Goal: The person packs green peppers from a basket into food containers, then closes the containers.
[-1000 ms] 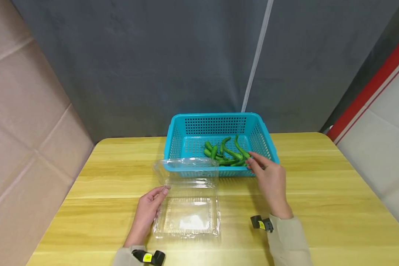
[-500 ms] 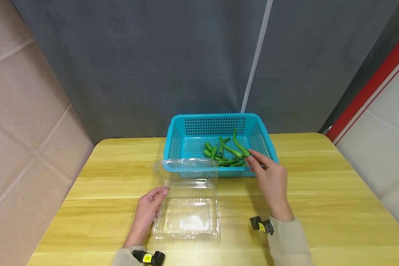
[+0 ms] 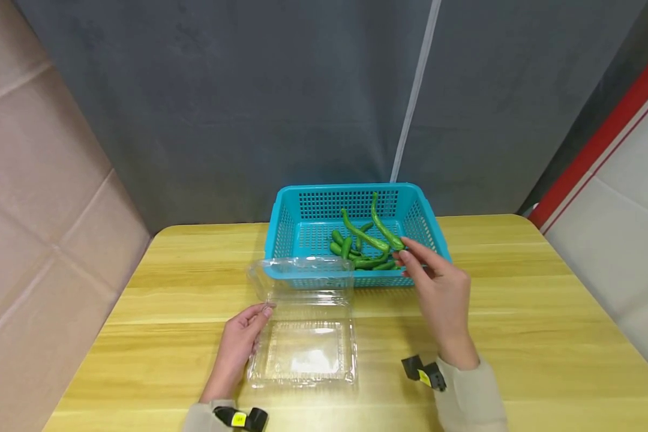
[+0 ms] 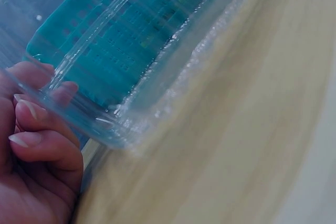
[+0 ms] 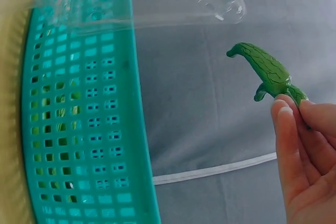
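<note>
I take clock directions from the middle of the box (image 3: 305, 351), with twelve toward the curtain (image 3: 259, 108).

Left hand (image 3: 236, 345): I find it at nine o'clock, its fingertips pinching the clear box at the ten o'clock edge, thumb on top. On my left wrist feed, the fingers curl at the plastic edge. The box rests on the table (image 3: 156, 300), its lid (image 3: 308, 281) folded back to twelve. From the head, the lid overlaps the near wall of the basket (image 3: 351, 188); I cannot tell whether the two touch.

Right hand (image 3: 441, 294): I find it at two o'clock, thumb and fingertips pinching a green pepper (image 3: 383, 228) by its thick end. The pepper is over the basket, its thin end pointing to eleven. My right wrist feed shows more green at the same fingertips, so I cannot tell whether the pinch takes one or several.

A second long pepper (image 3: 364, 235) lies to the held one's nine o'clock side, apart from it along most of its length. The other peppers (image 3: 347, 247) lie heaped toward six within the basket.

I note pale sleeves (image 3: 472, 393) on both arms and a black mount (image 3: 423, 373) at the right cuff.
</note>
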{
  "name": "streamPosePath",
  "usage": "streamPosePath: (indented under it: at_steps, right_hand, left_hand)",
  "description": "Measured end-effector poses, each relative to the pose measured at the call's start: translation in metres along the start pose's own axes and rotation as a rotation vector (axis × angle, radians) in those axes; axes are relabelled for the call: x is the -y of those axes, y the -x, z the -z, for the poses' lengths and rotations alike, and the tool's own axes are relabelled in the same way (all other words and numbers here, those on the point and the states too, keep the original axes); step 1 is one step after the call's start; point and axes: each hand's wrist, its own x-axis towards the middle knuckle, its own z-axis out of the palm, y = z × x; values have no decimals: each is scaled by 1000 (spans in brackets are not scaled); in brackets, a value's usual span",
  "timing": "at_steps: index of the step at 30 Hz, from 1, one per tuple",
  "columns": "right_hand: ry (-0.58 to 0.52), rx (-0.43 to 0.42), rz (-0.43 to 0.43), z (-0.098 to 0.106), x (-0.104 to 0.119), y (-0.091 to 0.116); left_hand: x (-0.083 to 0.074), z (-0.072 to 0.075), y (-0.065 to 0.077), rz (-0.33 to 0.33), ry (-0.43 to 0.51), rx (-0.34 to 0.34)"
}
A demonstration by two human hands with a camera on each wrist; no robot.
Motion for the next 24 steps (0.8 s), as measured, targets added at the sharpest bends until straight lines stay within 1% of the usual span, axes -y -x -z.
streamPosePath:
  at_steps: [3, 8, 10, 13, 17, 21, 24]
  right_hand:
    - [-35, 7, 7, 0, 6, 1]
    - [-86, 17, -3, -1, 14, 3]
    - [-108, 31, 8, -1, 18, 4]
    - [-146, 57, 54, -3, 24, 5]
    - [-198, 88, 128, -3, 39, 6]
    - [-194, 119, 201, -5, 54, 6]
    - [-148, 136, 278, -7, 58, 6]
  left_hand:
    - [1, -1, 0, -8, -3, -6]
    - [0, -1, 1, -2, -5, -4]
    - [0, -1, 1, 0, -7, -4]
    - [0, -1, 0, 0, -7, -4]
    - [1, -1, 0, 0, -2, 1]
    - [-1, 0, 0, 0, 12, 12]
    - [-2, 0, 1, 2, 22, 20]
